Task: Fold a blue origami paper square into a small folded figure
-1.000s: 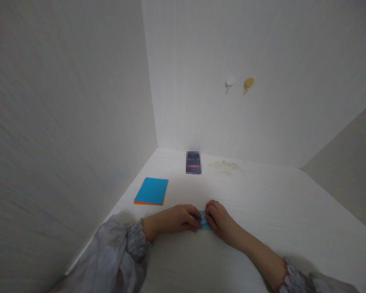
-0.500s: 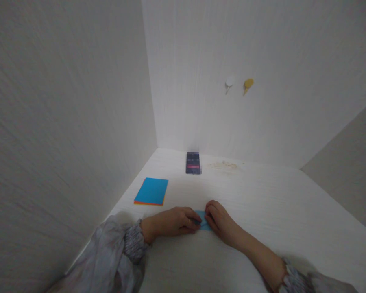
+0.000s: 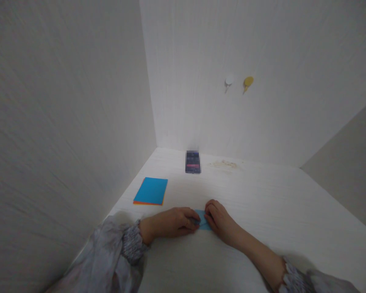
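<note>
A small light-blue piece of folded paper (image 3: 203,221) lies on the white table between my hands. My left hand (image 3: 181,222) is closed on its left part, with the thumb and fingers near a crease. On its right side, my right hand (image 3: 218,219) has its fingers curled and pressed together on the paper. Both hands rest low on the tabletop and cover most of the sheet's ends, so its full shape is hidden.
A stack of coloured paper (image 3: 151,191), blue on top with orange beneath, lies to the left. A blurred dark phone-like object (image 3: 192,162) is by the back wall, beside a worn patch (image 3: 224,164). White (image 3: 228,81) and yellow hooks (image 3: 248,82) hang on the wall.
My left hand's fingers have shifted very slightly on the paper. My right hand stays in place, and the rest looks the same apart from a small camera shift.
</note>
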`<state>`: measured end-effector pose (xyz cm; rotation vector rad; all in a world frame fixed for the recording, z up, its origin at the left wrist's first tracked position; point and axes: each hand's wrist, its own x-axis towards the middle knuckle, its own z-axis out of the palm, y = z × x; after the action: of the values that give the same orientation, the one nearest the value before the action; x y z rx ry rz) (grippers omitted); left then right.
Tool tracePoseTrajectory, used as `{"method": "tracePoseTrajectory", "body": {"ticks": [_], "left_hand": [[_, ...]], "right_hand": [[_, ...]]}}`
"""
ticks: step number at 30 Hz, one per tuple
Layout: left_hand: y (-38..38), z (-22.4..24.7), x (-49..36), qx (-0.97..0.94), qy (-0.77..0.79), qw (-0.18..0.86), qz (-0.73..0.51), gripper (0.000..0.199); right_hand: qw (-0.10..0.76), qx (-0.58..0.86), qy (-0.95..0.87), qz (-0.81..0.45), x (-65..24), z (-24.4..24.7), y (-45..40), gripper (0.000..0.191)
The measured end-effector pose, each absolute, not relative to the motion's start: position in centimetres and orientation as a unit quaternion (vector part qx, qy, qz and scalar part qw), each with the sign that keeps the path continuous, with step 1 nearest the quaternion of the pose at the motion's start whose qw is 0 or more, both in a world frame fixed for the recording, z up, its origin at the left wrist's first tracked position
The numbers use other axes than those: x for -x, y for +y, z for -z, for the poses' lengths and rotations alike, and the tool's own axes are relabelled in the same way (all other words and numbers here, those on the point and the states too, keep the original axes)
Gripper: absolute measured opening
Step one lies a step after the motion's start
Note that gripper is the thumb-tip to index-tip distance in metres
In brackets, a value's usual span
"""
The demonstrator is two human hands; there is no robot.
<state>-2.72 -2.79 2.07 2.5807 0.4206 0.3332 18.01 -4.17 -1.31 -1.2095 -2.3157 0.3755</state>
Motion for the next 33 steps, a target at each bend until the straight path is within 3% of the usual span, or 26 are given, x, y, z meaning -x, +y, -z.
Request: {"method": "tracePoseTrajectory", "body": {"ticks": [14, 21, 33], "left_hand": [[-2.18, -1.53, 3.21, -0.927, 0.165, 0.308, -0.134, 0.02], [-2.41, -2.03, 3.16, -0.933, 0.158, 0.294, -0.132, 0.042], [-2.46, -1.9, 3.01, -0.952, 0.141, 0.25, -0.107, 0.024]], "right_hand": [[0.253, 0.44, -0.852, -0.129, -17.98, 1.18, -4.26, 0.009], [0.247, 0.451, -0.848, -0.132, -17.83, 0.77, -4.29, 0.009], [0.247, 0.449, -0.849, -0.128, -17.9, 1.16, -4.26, 0.008]]}}
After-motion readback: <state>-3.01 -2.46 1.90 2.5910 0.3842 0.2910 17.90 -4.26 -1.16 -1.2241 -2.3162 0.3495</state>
